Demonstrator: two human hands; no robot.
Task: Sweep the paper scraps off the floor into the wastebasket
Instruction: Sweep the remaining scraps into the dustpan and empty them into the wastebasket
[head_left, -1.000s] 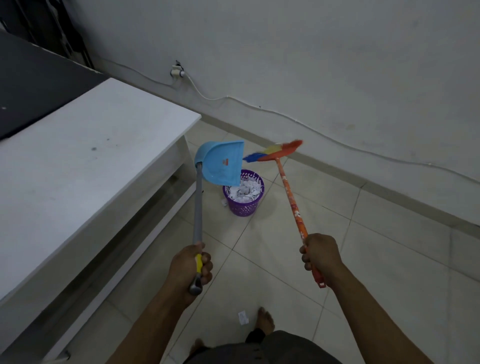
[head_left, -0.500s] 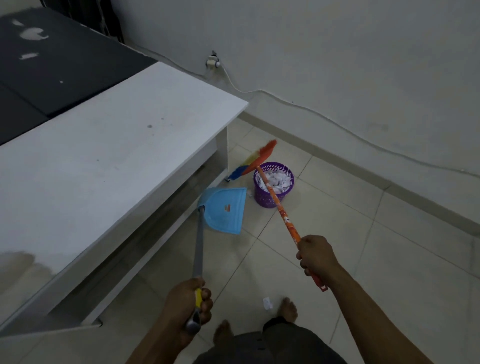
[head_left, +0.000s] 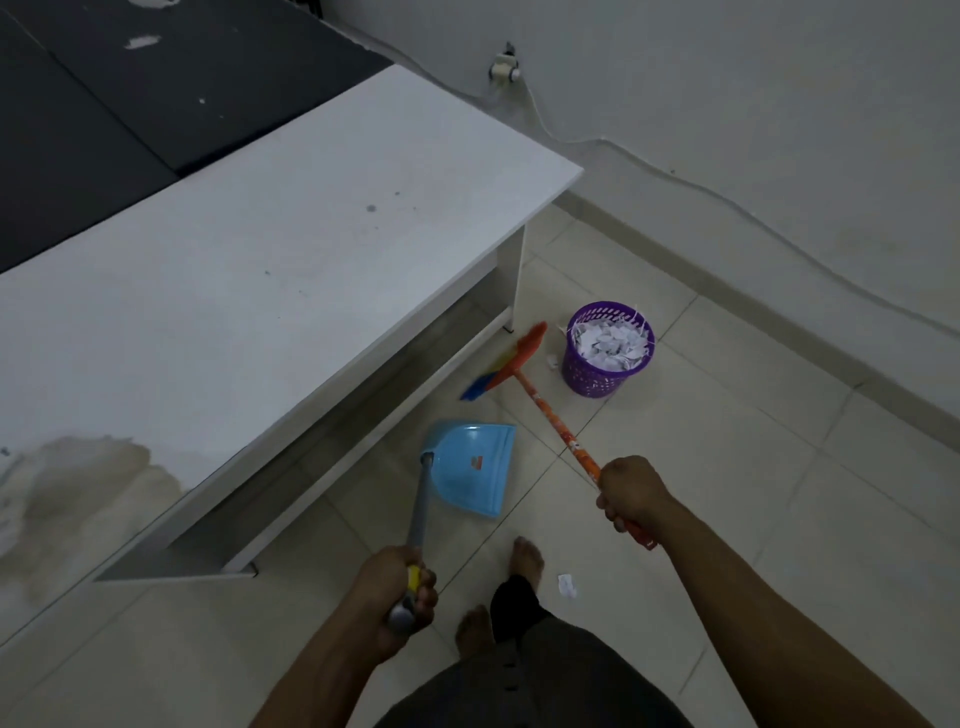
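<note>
My left hand (head_left: 397, 592) grips the grey handle of a blue dustpan (head_left: 470, 467), whose pan sits low by the floor in front of my feet. My right hand (head_left: 631, 493) holds the orange stick of a broom (head_left: 524, 358); its orange, yellow and blue head is down near the table leg, left of the purple wastebasket (head_left: 597, 376). The wastebasket is heaped with white paper scraps. One scrap (head_left: 567, 586) lies on the tiles by my right foot, and another (head_left: 552, 360) rests against the basket's left side.
A long white table (head_left: 270, 260) fills the left side, its leg and lower rail close to the broom head. A grey wall with a white cable (head_left: 727, 202) and socket runs behind the basket. Pale floor tiles (head_left: 753, 519) stretch to the right.
The dustpan came down from over the wastebasket to the floor. The broom head dropped from above the basket to the left of it. The view shifted left and down.
</note>
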